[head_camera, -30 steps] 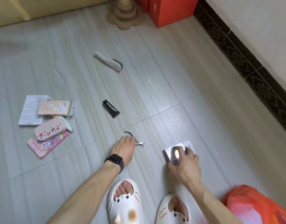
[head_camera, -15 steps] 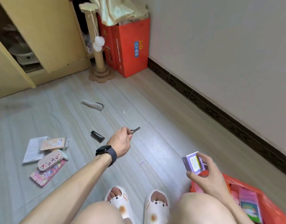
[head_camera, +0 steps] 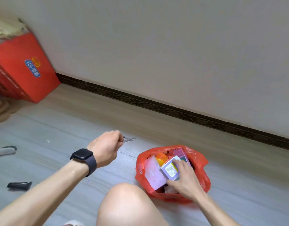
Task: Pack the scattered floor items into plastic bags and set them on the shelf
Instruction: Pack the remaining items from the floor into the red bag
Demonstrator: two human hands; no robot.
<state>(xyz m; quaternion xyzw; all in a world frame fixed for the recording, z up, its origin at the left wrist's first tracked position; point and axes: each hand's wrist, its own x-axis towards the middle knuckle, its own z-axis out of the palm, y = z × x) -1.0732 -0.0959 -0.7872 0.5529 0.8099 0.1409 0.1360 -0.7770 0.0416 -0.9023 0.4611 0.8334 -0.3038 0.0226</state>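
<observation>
A red plastic bag [head_camera: 204, 162] lies open on the floor at lower right, with several items inside, among them an orange round thing [head_camera: 162, 158] and a pale pink packet [head_camera: 152, 172]. My right hand [head_camera: 183, 178] holds a small purple box [head_camera: 170, 169] inside the bag's mouth. My left hand [head_camera: 107, 147], a black watch on its wrist, is raised left of the bag and grips metal nippers [head_camera: 129, 139], whose tip sticks out past my fingers. A black tube [head_camera: 19, 185] and a white brush [head_camera: 5, 150] lie on the floor at far left.
A red carton [head_camera: 24, 69] stands against the wall at upper left, beside a cardboard scratching-post base [head_camera: 1, 110]. A dark skirting board [head_camera: 173, 110] runs along the wall behind the bag. My bare knee [head_camera: 125, 204] fills the lower middle.
The view swung right toward the wall and bag. My right hand carried the purple box down into the red bag. My left hand keeps the nippers raised and has come closer to the bag.
</observation>
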